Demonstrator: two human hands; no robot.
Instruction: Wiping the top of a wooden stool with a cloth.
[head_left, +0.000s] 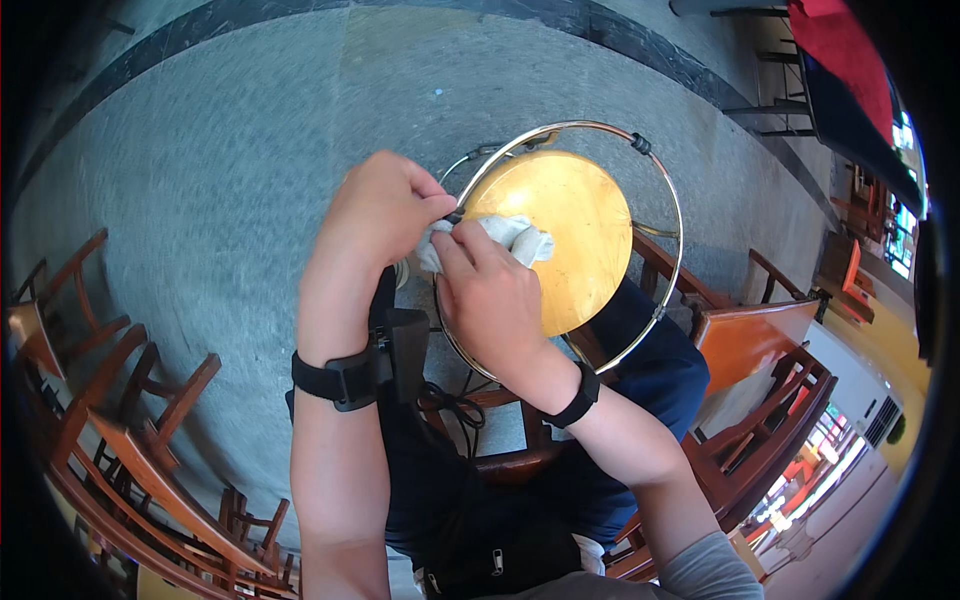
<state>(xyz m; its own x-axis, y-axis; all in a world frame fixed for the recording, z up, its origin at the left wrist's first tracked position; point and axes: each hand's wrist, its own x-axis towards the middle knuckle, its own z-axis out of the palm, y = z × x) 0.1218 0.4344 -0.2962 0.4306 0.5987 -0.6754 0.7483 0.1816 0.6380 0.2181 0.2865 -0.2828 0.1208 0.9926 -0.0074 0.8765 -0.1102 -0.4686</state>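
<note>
In the head view, a round golden plate or disc (570, 247) lies inside a shiny metal ring (679, 225) with dark joints, above my lap. My right hand (491, 300) grips a crumpled white cloth (517, 232) at the ring's left side, over the disc's edge. Just left of it, my left hand (390, 206) has thumb and forefinger pinched at a dark joint (454, 216) on the ring. Whether something small lies between those fingertips is hidden. Thin metal rods show behind the ring.
Wooden chairs and orange-brown tabletops (754, 337) stand to the right, more wooden furniture (172, 487) at the lower left. Black cables (457, 409) hang between my legs. A table with dark and red cloth (847, 67) is at the upper right.
</note>
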